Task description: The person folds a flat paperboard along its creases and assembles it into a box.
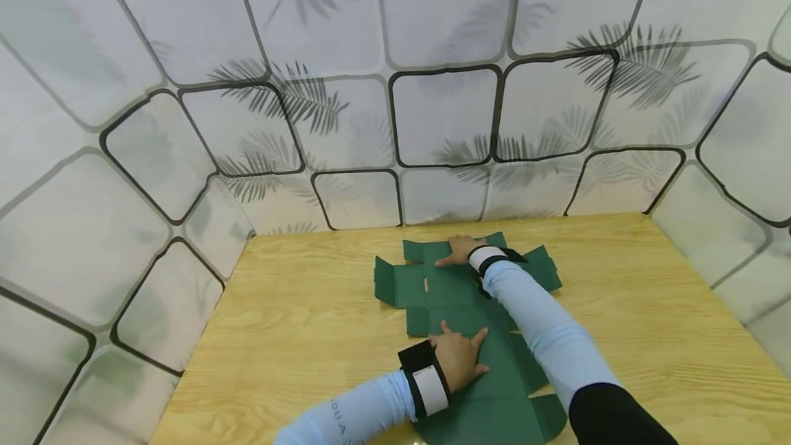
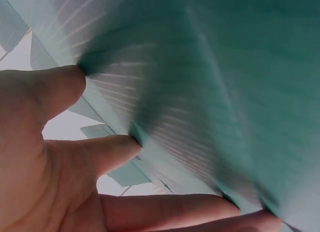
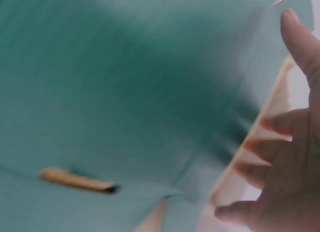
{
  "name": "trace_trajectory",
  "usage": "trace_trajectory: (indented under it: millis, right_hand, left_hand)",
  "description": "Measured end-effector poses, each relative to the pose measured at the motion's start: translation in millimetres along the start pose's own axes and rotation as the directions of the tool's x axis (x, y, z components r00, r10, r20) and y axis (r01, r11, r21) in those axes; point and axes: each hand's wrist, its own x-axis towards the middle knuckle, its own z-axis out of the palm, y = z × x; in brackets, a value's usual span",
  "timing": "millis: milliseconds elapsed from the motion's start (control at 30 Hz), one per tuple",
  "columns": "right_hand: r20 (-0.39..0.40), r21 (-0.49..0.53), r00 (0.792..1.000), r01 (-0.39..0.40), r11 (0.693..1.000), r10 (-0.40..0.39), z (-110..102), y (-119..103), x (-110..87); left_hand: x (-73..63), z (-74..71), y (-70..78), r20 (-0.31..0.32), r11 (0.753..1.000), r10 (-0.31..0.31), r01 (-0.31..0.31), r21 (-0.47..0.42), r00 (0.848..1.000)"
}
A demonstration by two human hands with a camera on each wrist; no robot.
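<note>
My left grip (image 1: 456, 361) is spread on the green cardboard (image 1: 507, 369); my right grip (image 1: 462, 250), spread near the far edge of the desk (image 1: 309, 307), could crease it by pushing unevenly.

Stretching out left of the left hand (image 1: 456, 361) and right of the right hand (image 1: 462, 250), as a yellowish wood-grain table (image 1: 296, 301). Carrying a flattened green cardboard blank (image 1: 454, 304) directly under both hands. Lying unfolded, reaching from the right hand at the far end to nearer than the left hand. Spreading flaps (image 1: 384, 281) out to either side of the hands.
</note>
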Motion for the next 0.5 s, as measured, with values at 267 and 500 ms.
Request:
trace_trajectory:
  millis: [267, 500]
  right_hand:
    - [-0.192, -0.100, 0.977, 0.075, 0.992, -0.094, -38.4, -26.0, -66.9]
    - [-0.289, -0.245, 0.900, 0.261, 0.934, -0.328, -58.0, -29.6, -102.2]
  left_hand:
    - [0.0, 6.3, -3.0, -0.035, 0.999, 0.023, -0.024, -0.042, 0.999]
    - [-2.1, 4.1, -1.3, -0.077, 0.999, 0.010, -0.013, -0.046, 0.997]
